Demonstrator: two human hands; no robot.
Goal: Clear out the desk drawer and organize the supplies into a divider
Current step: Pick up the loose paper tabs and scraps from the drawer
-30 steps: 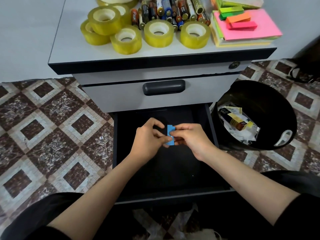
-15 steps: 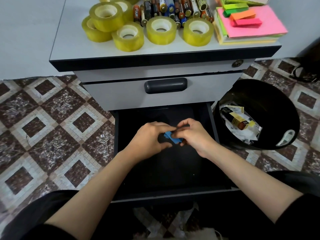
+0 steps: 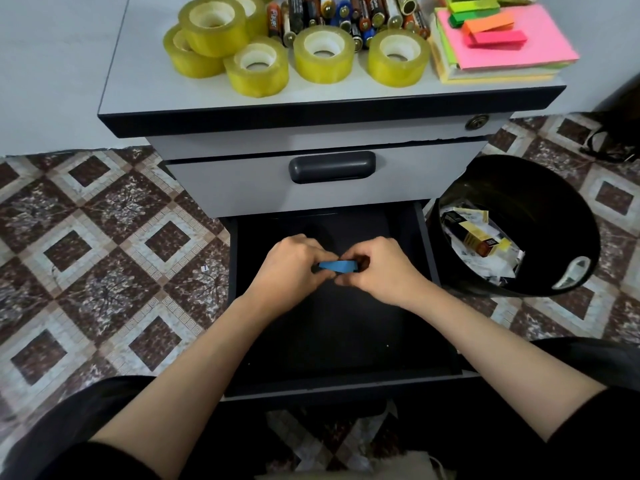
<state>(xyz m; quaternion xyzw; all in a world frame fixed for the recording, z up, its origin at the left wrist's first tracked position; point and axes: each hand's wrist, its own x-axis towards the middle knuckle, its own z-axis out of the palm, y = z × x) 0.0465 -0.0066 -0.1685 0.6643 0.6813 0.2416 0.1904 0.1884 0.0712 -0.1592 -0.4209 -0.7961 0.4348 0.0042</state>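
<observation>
Matte black drawer (image 3: 346, 337) stands pulled open, its flat floor smooth. Over it, left hand (image 3: 294, 268) and right hand (image 3: 382, 270) meet with curled fingers, both pinching a small flat blue piece (image 3: 337, 266) between them. Beyond, on the grey cabinet top (image 3: 138, 81), sit glossy yellow tape rolls (image 3: 323, 53), cylindrical batteries (image 3: 346, 13) and neon sticky pads (image 3: 519, 43).

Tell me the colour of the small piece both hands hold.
Blue; the piece shows best in the head view.

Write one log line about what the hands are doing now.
left hand: pinches small blue item | right hand: pinches same item | where: above open drawer | cabinet top: tape rolls, batteries, sticky notes
</observation>
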